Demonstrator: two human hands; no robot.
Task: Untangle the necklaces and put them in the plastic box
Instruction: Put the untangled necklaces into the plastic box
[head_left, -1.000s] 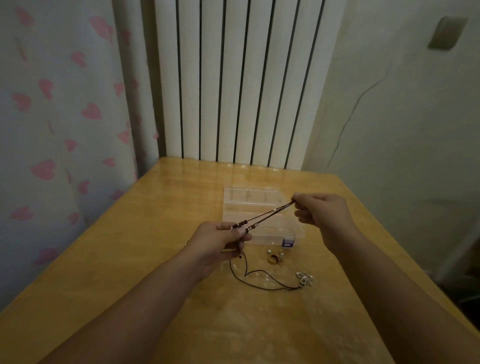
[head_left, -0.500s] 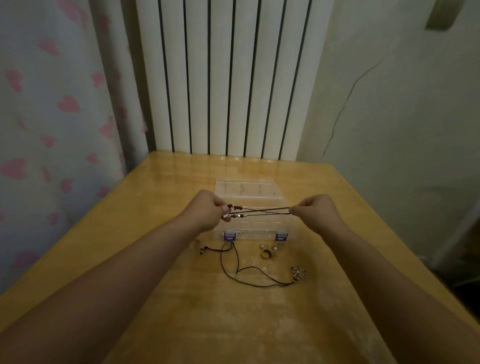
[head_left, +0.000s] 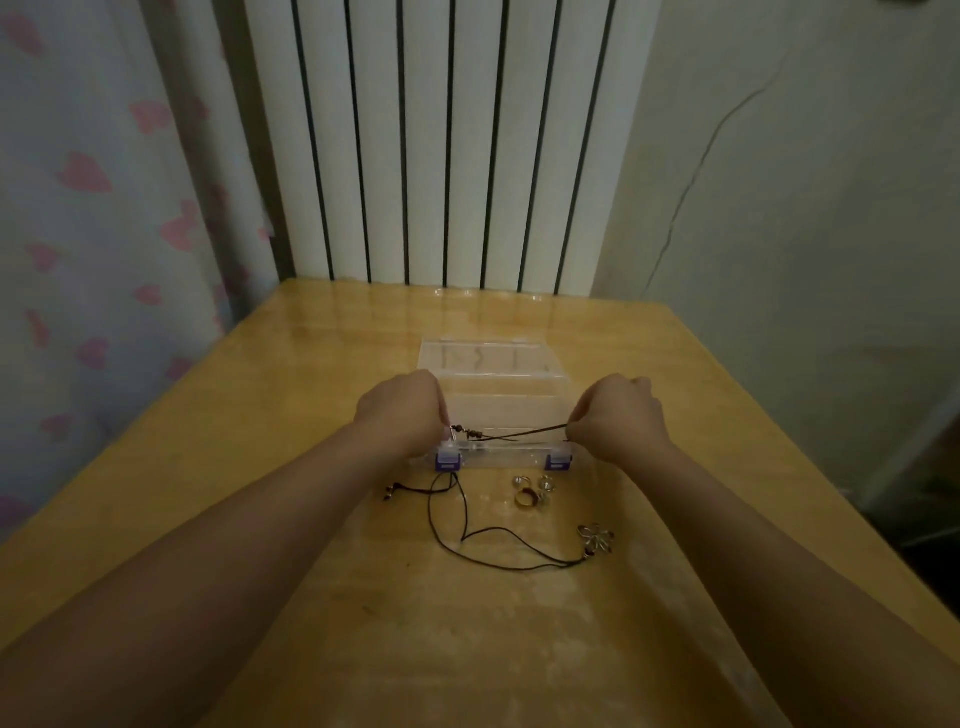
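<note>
A brown beaded cord necklace (head_left: 511, 435) is stretched level between my two hands, just above the front edge of the clear plastic box (head_left: 498, 410). My left hand (head_left: 402, 415) pinches its beaded end and my right hand (head_left: 618, 415) pinches the other end. The box stands open, with purple clasps at its front and its lid lying flat behind. A black cord necklace (head_left: 470, 530) with a silver flower pendant (head_left: 596, 538) lies loose on the wooden table (head_left: 260, 467) in front of the box.
Three rings (head_left: 532, 489) lie close together right of the black cord, near the box's front. A white radiator (head_left: 441, 145) stands behind the table. A curtain with pink hearts (head_left: 104, 208) hangs at the left, and a pale wall is at the right.
Both hands moved forward and lowered the stretched brown necklace from above the table to the box's front edge. My left hand rose level with the right.
</note>
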